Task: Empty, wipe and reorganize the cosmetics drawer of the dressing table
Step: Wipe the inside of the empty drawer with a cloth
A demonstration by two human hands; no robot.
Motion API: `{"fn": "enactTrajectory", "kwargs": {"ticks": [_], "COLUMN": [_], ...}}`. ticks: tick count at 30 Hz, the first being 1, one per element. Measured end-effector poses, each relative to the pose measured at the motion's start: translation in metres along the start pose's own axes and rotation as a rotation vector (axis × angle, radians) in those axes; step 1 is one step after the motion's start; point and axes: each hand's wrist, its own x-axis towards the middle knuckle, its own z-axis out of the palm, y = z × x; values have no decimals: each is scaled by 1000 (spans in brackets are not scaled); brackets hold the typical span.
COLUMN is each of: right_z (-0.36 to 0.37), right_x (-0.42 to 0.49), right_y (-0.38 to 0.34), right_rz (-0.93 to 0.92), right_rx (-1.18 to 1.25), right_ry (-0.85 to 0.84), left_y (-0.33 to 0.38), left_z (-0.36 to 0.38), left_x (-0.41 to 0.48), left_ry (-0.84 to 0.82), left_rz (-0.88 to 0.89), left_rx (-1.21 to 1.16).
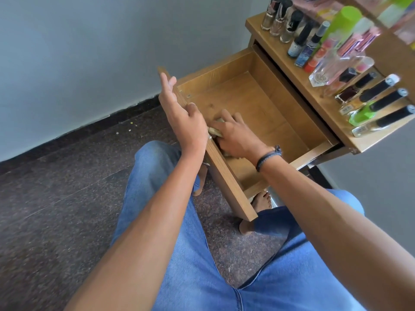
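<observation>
Wiping stage: right hand, fingers flat on cloth, inside emptied drawer; left hand, fingers straight, bracing front. Next, probably: far corners.

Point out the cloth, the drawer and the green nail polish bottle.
cloth point(214, 131), head view, its pale visible fold.
drawer point(265, 102), head view, its bare wooden floor.
green nail polish bottle point(361, 115), head view, its green glass body.

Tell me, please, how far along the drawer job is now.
Done: the drawer holds no cosmetics, and the bottles stand on the table top. In hand: the right hand presses a cloth on the drawer floor near its front, while the left hand rests on the drawer front. Left: finish wiping, then arrange the bottles inside.
</observation>
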Motion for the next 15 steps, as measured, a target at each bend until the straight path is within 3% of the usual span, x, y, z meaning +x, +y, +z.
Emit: {"fn": "enactTrajectory", "kwargs": {"ticks": [8, 15], "right_z": [-16, -27], "right_x": [-75, -82], "right_y": [-2, -4], "right_rz": [31, 84], "right_rx": [-48, -114], "right_ry": [-228, -421], "left_y": [2, 1], "left_z": [0, -1], "left_x": [-1, 0], "left_ry": [-4, -22], "left_rz": [19, 22], "left_rx": [1, 16]}}
